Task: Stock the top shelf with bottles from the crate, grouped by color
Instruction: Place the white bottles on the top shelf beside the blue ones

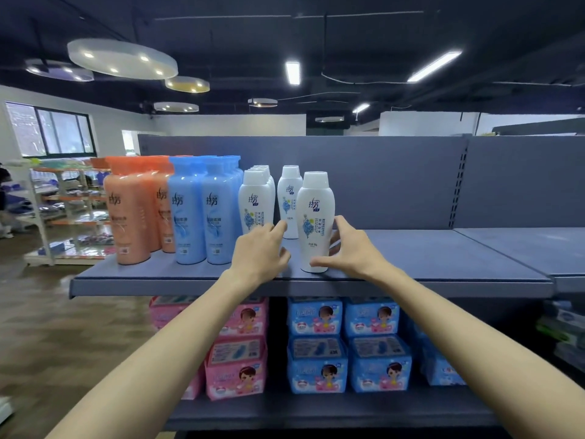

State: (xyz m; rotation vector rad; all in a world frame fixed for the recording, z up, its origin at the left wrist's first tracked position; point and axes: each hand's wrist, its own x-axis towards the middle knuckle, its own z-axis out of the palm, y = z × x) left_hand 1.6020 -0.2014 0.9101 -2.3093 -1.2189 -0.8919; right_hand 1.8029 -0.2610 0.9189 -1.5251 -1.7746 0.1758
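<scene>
At the front edge of the top shelf (pixel 427 248), found both hands either side of one white bottle (pixel 315 221). Right hand (pixel 351 248) spread wide around that bottle's right flank, thumb low against its base, fingers curved behind; touching or barely off, could not tell for certain. Left hand (pixel 261 250) loosely open just left of it, fingers half curled, index tip reaching toward the row of white bottles (pixel 254 201), gripping nothing. Stood upright, that front white bottle, near the shelf lip and a little apart from its fellows.

Further out: a second lone white bottle (pixel 290 201) behind and to the left, then the tight file of whites running back toward the panel. Left of those, blue bottles (pixel 202 210) in ranks, and beyond them orange bottles (pixel 136 210) at the shelf's left end. Grouped cleanly by colour, orange, blue, white, left to right.

Judged well along: two colour blocks looked complete, the white block partly built and its front bottles loosely spaced. Remained bare, the whole right stretch of shelf. Saw no crate anywhere, so could not say how many bottles were left to place. Below, pink packs (pixel 237 359) and blue packs (pixel 348 343) on the lower shelf, apart from this job.
</scene>
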